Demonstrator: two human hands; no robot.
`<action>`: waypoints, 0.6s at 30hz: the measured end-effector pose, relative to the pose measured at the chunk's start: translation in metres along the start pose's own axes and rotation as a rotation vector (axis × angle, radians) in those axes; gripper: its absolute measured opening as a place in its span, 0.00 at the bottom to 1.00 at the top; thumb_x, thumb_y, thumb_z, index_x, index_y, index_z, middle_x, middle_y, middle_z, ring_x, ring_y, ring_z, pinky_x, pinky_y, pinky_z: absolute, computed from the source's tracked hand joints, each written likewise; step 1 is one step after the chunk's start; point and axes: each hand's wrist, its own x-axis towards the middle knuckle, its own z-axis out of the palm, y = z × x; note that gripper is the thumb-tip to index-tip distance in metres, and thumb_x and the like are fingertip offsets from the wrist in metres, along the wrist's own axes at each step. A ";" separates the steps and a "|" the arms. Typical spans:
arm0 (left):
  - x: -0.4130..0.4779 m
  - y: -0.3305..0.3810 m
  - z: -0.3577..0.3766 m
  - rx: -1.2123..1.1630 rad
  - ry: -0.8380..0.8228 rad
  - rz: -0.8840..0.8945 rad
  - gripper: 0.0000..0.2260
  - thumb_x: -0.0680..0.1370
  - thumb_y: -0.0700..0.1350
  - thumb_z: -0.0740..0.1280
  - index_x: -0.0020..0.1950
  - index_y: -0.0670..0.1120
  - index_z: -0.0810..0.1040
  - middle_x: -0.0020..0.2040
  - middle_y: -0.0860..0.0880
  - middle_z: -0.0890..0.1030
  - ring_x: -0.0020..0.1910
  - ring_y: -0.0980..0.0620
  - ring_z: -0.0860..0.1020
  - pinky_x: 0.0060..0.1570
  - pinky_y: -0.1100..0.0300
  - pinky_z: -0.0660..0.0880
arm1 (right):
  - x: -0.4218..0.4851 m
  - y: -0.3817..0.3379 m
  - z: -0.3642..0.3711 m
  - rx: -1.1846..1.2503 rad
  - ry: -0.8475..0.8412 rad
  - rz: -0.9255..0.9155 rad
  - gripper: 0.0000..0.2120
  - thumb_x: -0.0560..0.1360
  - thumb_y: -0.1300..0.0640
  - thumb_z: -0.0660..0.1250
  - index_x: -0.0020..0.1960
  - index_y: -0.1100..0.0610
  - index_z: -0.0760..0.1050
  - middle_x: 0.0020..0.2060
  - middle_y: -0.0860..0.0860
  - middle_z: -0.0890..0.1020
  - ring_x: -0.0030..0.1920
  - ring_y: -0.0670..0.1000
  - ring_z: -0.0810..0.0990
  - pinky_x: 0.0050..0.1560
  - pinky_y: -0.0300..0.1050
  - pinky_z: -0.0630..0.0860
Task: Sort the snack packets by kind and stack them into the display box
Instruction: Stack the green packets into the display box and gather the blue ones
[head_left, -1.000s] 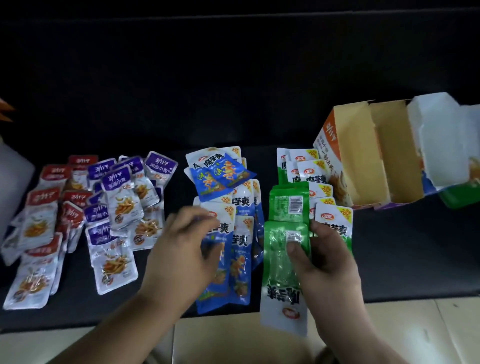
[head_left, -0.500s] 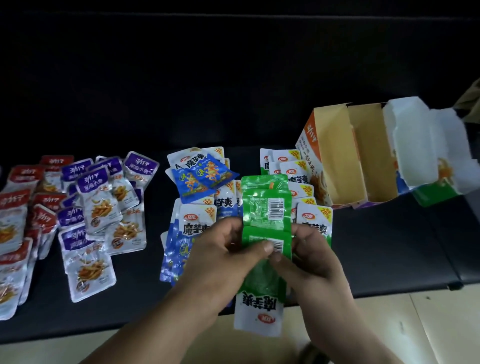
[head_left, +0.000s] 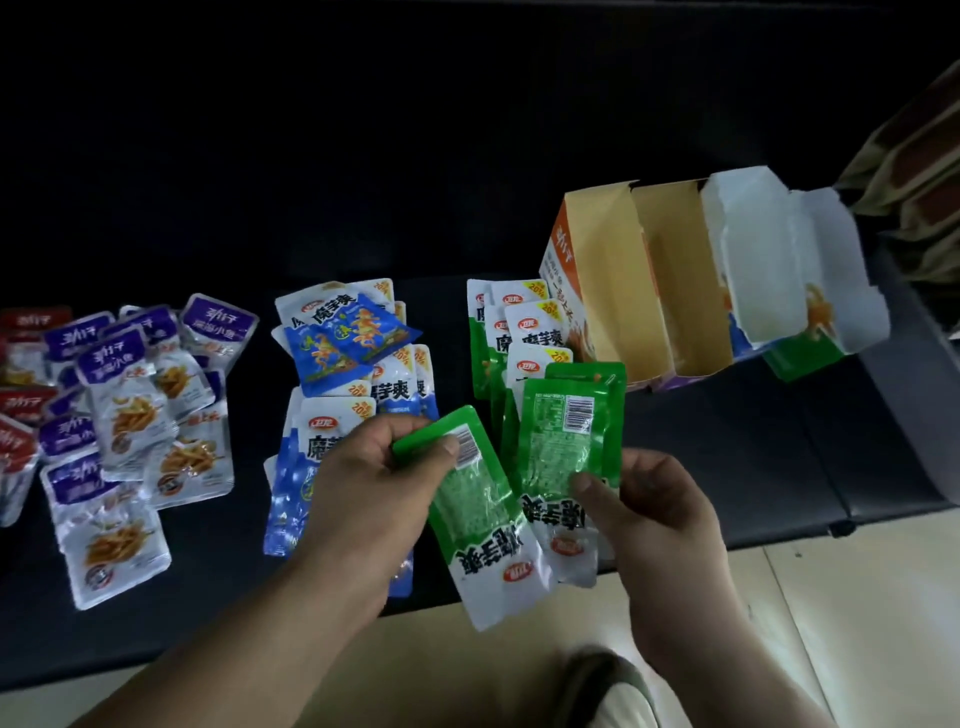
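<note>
My left hand (head_left: 376, 480) pinches the top of one green packet (head_left: 483, 525), held upside down and tilted. My right hand (head_left: 652, 525) grips a small stack of green packets (head_left: 563, 441), also back side up. Behind them more green packets (head_left: 511, 332) lie in a pile. A blue pile (head_left: 353, 353) sits in the middle, and purple packets (head_left: 135, 395) with red packets (head_left: 21, 405) lie at the left. The open display box (head_left: 623, 291) lies on its side at the right, its cardboard compartments showing nothing inside.
Everything rests on a dark bench or sofa seat (head_left: 727, 457) whose front edge runs just under my hands. Pale floor tiles (head_left: 857, 623) lie below, with a shoe (head_left: 613, 686) at the bottom. Folded fabric (head_left: 914, 156) sits at the far right.
My left hand left the blue pile and took one green packet. The green packets, first held together, are now split between both hands. The view shifted right and closer.
</note>
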 end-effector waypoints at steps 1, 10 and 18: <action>0.000 0.003 0.001 0.018 0.000 0.022 0.03 0.75 0.46 0.77 0.45 0.53 0.85 0.39 0.50 0.86 0.34 0.58 0.80 0.36 0.63 0.77 | -0.001 0.000 -0.001 -0.014 -0.008 -0.009 0.07 0.75 0.71 0.72 0.49 0.64 0.76 0.39 0.52 0.86 0.40 0.49 0.84 0.40 0.44 0.79; -0.014 0.014 0.016 0.114 -0.128 0.067 0.03 0.76 0.45 0.76 0.47 0.52 0.83 0.40 0.54 0.86 0.36 0.57 0.84 0.35 0.65 0.80 | -0.011 -0.009 -0.005 0.070 -0.251 0.038 0.07 0.76 0.75 0.68 0.52 0.71 0.71 0.46 0.63 0.87 0.35 0.51 0.85 0.34 0.42 0.79; -0.019 0.025 0.020 -0.020 -0.298 -0.010 0.17 0.78 0.37 0.73 0.60 0.56 0.81 0.50 0.52 0.88 0.50 0.50 0.86 0.46 0.54 0.83 | -0.007 -0.009 -0.015 0.008 -0.308 0.037 0.07 0.75 0.72 0.70 0.51 0.67 0.75 0.48 0.62 0.87 0.46 0.61 0.86 0.42 0.48 0.82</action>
